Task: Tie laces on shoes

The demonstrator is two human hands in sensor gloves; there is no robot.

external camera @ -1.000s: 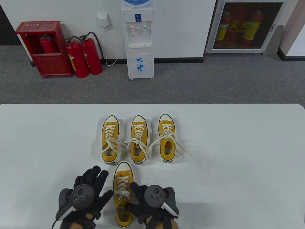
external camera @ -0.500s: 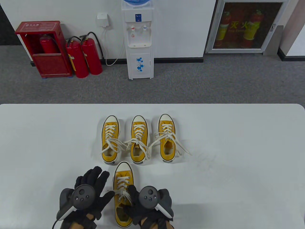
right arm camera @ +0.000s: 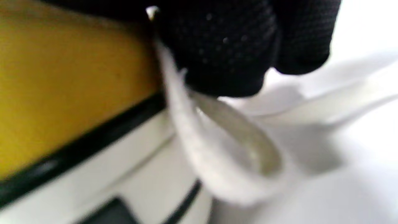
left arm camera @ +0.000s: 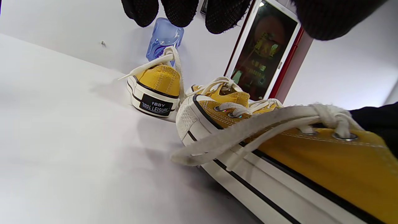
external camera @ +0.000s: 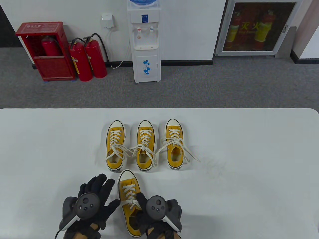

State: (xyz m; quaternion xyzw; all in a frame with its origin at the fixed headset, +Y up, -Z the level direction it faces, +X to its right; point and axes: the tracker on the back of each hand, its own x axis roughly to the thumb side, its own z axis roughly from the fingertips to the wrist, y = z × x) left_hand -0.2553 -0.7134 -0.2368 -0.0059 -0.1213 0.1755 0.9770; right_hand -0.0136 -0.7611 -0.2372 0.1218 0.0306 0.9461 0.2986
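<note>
A yellow canvas shoe [external camera: 128,199] with white laces lies near the table's front edge, toe pointing away and slightly left. My right hand [external camera: 139,211] grips it at the collar on its right side. In the right wrist view my fingers [right arm camera: 230,46] press on the shoe's side [right arm camera: 62,77] with a loose lace [right arm camera: 192,149] hanging below them. My left hand [external camera: 107,191] is open with fingers spread, just left of the shoe, thumb close to its laces. The left wrist view shows the shoe [left arm camera: 311,161] and a lace loop [left arm camera: 248,130] hanging over its side.
Three more yellow shoes stand in a row behind, left [external camera: 115,147], middle [external camera: 145,147] and right [external camera: 175,145], with loose laces spread on the white table [external camera: 249,161]. The nearest one's heel shows in the left wrist view [left arm camera: 157,90].
The near shoe has turned: its heel swung right and its toe left. My right hand moved left and closer onto the shoe's collar. My left hand has hardly moved.
</note>
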